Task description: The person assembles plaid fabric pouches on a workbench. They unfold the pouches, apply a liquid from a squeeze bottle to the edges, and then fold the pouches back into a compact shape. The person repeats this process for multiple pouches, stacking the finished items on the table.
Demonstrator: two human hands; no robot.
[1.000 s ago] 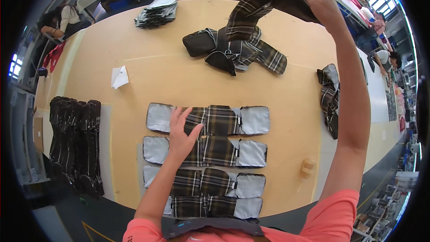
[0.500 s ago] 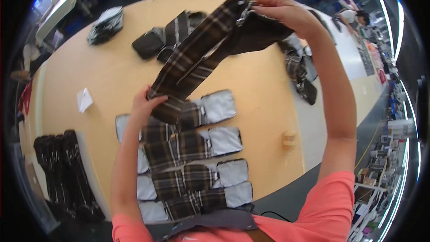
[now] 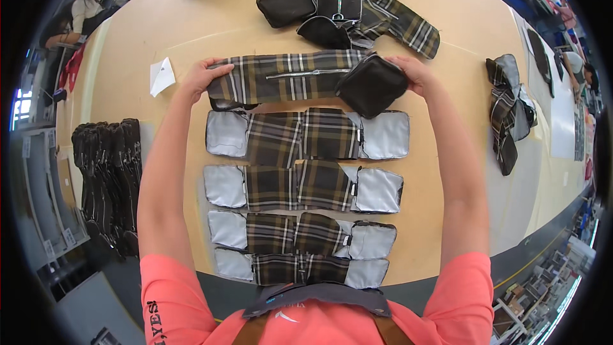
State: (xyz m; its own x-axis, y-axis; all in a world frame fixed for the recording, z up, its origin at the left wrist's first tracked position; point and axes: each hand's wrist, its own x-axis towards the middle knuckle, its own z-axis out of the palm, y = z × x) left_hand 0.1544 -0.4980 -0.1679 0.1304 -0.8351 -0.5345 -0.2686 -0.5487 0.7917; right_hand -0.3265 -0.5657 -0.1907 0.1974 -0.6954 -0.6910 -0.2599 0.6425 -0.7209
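Note:
A brown-and-black plaid fabric bag panel (image 3: 274, 80) with a silver zipper is stretched level between my hands, just beyond a column of similar pieces. My left hand (image 3: 207, 80) pinches its left end, where a dark flap hangs below. On the right, my right hand (image 3: 414, 75) grips the edge beside a black rounded end pocket (image 3: 373, 86); some fingertips are hidden behind it. Closer to me, several plaid panels with silver-grey lined ends, such as this plaid piece (image 3: 271, 185), lie in rows on the table (image 3: 421, 230).
Beyond my hands lies a heap of plaid and black bag parts (image 3: 338, 0). Dark zippered pieces (image 3: 108, 172) hang at the table's left edge. A folded white paper (image 3: 163, 75) lies left, a plaid bundle (image 3: 507, 108) right. Other people are at the far sides.
My right hand has come down and nearer, so the slanted panel is now level. My left hand still holds its end. The head view has shifted, showing the rows more squarely.

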